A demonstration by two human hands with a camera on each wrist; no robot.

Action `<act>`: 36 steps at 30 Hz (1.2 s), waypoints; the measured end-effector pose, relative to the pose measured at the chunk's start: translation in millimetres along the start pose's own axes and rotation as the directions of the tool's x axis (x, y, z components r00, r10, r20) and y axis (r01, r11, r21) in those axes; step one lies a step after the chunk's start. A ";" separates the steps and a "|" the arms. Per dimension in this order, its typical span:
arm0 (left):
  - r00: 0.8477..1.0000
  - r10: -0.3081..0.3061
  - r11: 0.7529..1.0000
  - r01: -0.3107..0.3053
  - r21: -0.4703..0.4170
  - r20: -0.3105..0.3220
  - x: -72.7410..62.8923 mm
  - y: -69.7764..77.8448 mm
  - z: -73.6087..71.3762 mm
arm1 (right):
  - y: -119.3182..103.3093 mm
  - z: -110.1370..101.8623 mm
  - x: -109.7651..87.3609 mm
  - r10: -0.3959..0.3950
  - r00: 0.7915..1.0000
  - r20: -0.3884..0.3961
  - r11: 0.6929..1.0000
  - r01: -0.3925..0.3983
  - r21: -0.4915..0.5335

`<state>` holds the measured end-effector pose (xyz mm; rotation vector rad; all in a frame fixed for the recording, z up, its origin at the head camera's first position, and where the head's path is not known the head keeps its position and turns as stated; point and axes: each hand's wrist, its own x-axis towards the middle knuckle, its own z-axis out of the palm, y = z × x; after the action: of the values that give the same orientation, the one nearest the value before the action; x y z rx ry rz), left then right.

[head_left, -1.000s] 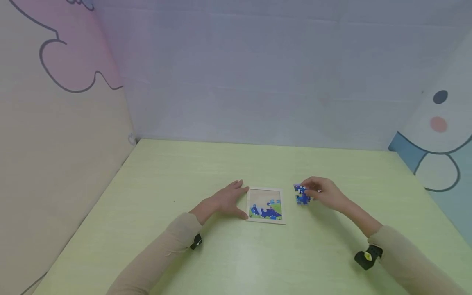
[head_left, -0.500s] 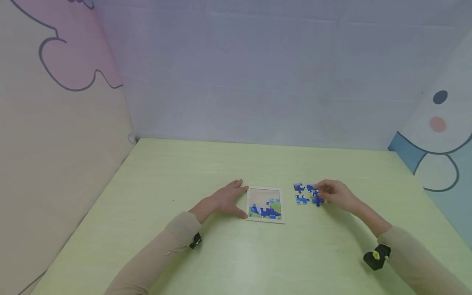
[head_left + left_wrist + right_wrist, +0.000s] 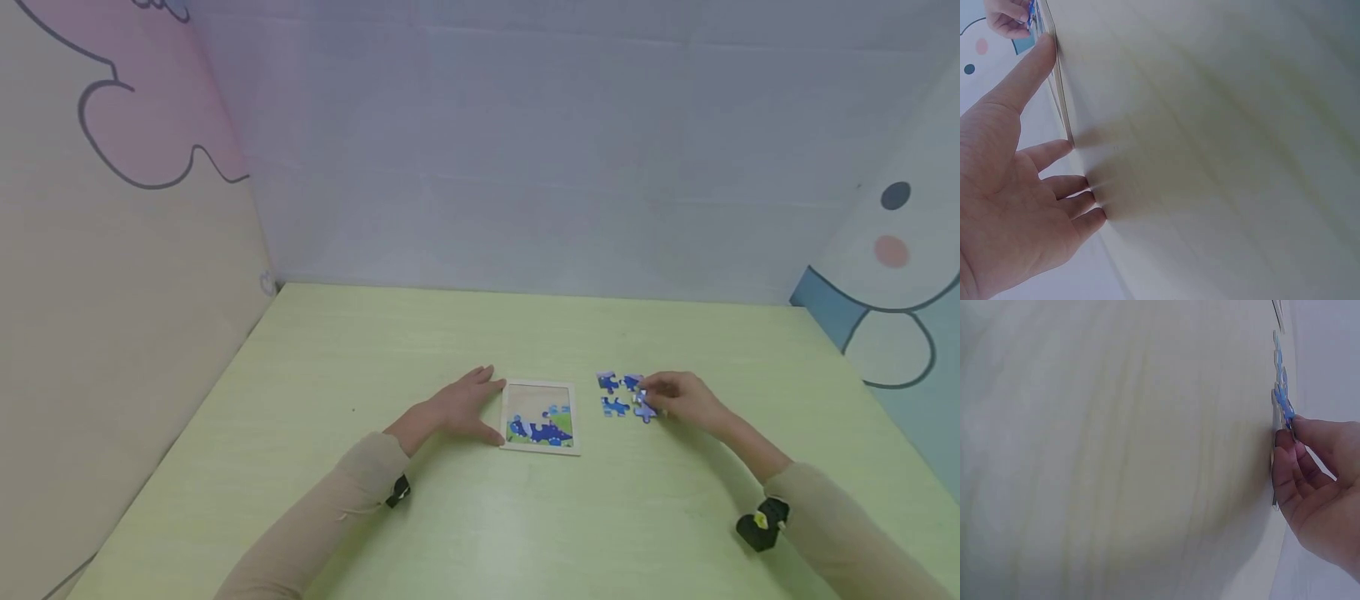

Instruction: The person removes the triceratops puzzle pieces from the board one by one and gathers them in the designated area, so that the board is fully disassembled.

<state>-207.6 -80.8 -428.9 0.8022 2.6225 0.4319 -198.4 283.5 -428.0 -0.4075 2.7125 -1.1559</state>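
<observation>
A small square puzzle frame [image 3: 540, 451] with a pale wooden border lies on the table. Its lower part holds joined pieces [image 3: 547, 432] picturing a blue dinosaur on green; bare backing [image 3: 528, 399] shows above them. My left hand [image 3: 459, 407] is spread at the frame's left side, thumb and forefinger touching its edge, as the left wrist view also shows. Right of the frame, my right hand [image 3: 686, 402] pinches a blue puzzle piece [image 3: 644, 411] between thumb and fingers, tilted up from the table. The right wrist view shows this piece [image 3: 1287, 407] edge-on.
Loose blue and purple puzzle pieces lie near the right hand: one at the upper left [image 3: 606, 382], one below it [image 3: 614, 407], and one [image 3: 632, 382] partly behind the fingers. The pale green table [image 3: 480, 525] ends at a fabric backdrop [image 3: 480, 167].
My right hand has moved right and slightly nearer, spreading the clustered pieces apart, and the piece at its fingertips is now tilted. The left hand and frame have stayed put.
</observation>
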 end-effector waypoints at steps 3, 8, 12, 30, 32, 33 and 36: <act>1.000 -0.004 1.000 0.004 -0.001 0.001 0.2 -0.2 -0.1 | 0.9 1.0 0.3 0.002 1.000 -0.001 1.000 -0.002 0.000; 1.000 -0.004 1.000 0.004 0.001 0.004 0.3 -0.3 0.1 | 0.9 1.9 0.6 0.023 1.000 0.003 1.000 -0.023 -0.007; 1.000 -0.008 1.000 0.008 0.000 0.007 -0.4 0.9 -0.4 | 2.1 2.5 0.8 0.022 1.000 0.007 1.000 -0.022 -0.010; 1.000 -0.008 1.000 0.008 -0.002 0.007 -1.7 2.9 -2.0 | 1.9 -0.1 2.2 0.000 1.000 -0.015 0.998 -0.001 -0.058; 1.000 -0.008 1.000 0.008 -0.002 0.006 -1.5 2.6 -1.7 | -0.1 -0.4 3.7 -0.028 0.999 -0.023 0.996 0.026 -0.088; 1.000 -0.009 1.000 0.009 0.001 0.007 -1.4 2.4 -1.5 | -1.9 -0.2 4.5 -0.037 0.999 -0.028 0.995 0.034 -0.098; 1.000 -0.010 1.000 0.009 0.007 0.006 -1.1 1.9 -1.0 | -10.3 0.4 7.0 -0.064 0.998 -0.023 0.992 0.061 -0.114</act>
<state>-206.3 -80.1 -427.0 0.7918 2.6225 0.4171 -203.0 274.3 -421.0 -0.5000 2.8159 -1.0326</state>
